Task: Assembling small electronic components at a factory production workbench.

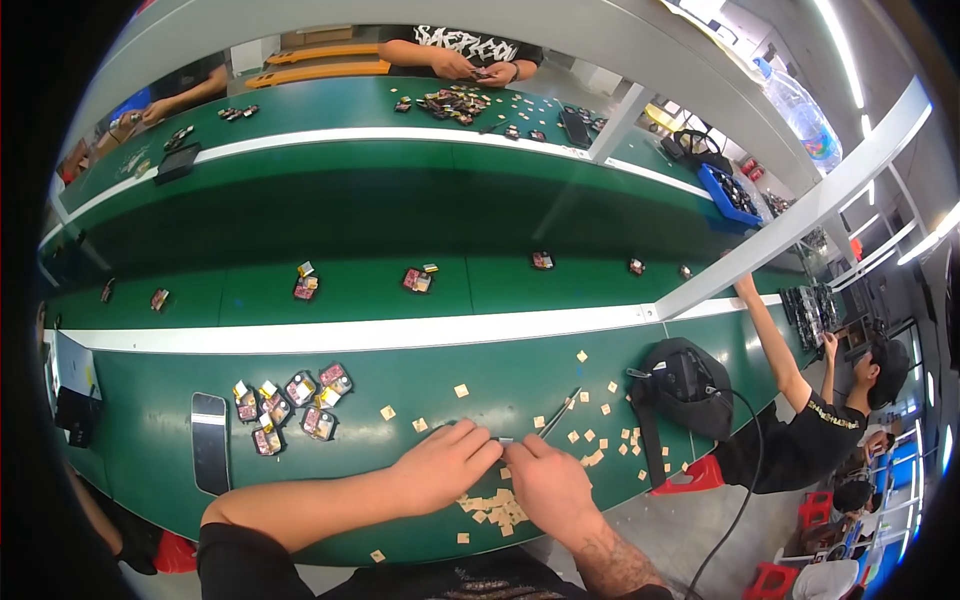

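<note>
From the head view I see my left hand point(445, 462) and right hand point(545, 485) meeting at the near edge of the green table point(400, 375), fingertips pinched together over something too small to make out; I judge both sets of fingers closed around a tiny part between them. Metal tweezers point(560, 412) lie just beyond the right hand, handy for pickup. Small tan square pieces point(495, 508) sit heaped under the wrists and scattered toward the table's right end, within easy reach. A cluster of small pink-and-black components point(290, 400) rests to the left, beside a dark phone point(209, 440) lying flat. A black bag point(685, 385) sits at the right edge.
</note>
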The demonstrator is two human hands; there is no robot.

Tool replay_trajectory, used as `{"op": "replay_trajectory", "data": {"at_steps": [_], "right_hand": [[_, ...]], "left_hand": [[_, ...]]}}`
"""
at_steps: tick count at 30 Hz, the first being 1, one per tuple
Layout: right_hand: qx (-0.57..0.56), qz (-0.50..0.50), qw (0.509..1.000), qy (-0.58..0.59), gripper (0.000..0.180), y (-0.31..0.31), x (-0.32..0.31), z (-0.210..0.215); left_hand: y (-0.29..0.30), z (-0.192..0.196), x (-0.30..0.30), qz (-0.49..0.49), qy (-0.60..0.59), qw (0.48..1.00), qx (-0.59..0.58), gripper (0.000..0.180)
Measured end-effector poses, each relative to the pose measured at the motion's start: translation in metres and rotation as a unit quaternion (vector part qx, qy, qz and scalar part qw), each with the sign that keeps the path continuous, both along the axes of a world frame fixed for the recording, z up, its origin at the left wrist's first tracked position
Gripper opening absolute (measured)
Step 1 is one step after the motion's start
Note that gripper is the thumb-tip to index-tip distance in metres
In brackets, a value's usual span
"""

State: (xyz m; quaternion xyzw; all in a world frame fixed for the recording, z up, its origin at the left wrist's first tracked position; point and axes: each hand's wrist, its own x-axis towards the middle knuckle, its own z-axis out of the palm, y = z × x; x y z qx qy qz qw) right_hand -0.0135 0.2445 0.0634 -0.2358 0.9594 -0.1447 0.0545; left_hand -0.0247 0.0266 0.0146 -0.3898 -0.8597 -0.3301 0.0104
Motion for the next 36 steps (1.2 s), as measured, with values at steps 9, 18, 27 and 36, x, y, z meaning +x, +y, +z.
{"op": "replay_trajectory", "data": {"at_steps": [9,18,27,36], "right_hand": [[-0.285,-0.087,0.953,-0.053,0.009,0.012,0.01,-0.038],[-0.329,-0.185,0.926,-0.021,0.016,0.021,0.006,-0.044],[-0.277,-0.109,0.954,-0.044,0.026,0.001,-0.008,-0.029],[-0.311,-0.091,0.944,-0.06,0.021,0.004,-0.015,-0.043]], "left_hand": [[-0.001,-0.007,0.001,0.018,-0.012,0.999,0.029,0.043],[-0.007,-0.006,-0.004,-0.014,-0.001,1.0,-0.018,0.035],[-0.007,0.0,-0.006,-0.024,0.002,0.999,-0.049,0.04],[-0.004,-0.001,-0.005,-0.035,0.01,0.999,-0.039,0.04]]}}
